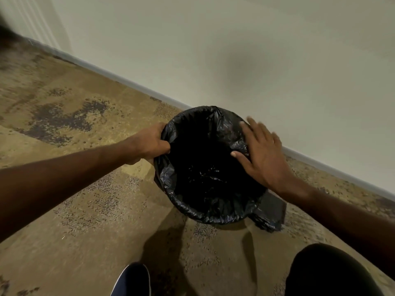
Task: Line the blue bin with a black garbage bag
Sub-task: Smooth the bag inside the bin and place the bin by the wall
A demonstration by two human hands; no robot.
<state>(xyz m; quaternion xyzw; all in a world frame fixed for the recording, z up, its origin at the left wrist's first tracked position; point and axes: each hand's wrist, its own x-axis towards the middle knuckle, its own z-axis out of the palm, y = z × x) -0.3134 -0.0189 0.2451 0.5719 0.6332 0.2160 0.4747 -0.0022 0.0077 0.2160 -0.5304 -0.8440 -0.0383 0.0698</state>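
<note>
A black garbage bag (205,180) hangs inside a round bin and is folded over the whole rim, so the blue bin itself is hidden under it. My left hand (149,144) grips the bag at the rim's left side, thumb inside the opening. My right hand (263,154) lies flat with fingers spread on the rim's right side, pressing on the bag there. The bag's inside is dark and crinkled.
The bin stands on patchy tan carpet (85,210) close to a pale wall (256,60) with a baseboard behind it. Some dark folded plastic (271,212) lies on the floor at the bin's right. My shoe (132,280) and knee (329,272) are at the bottom.
</note>
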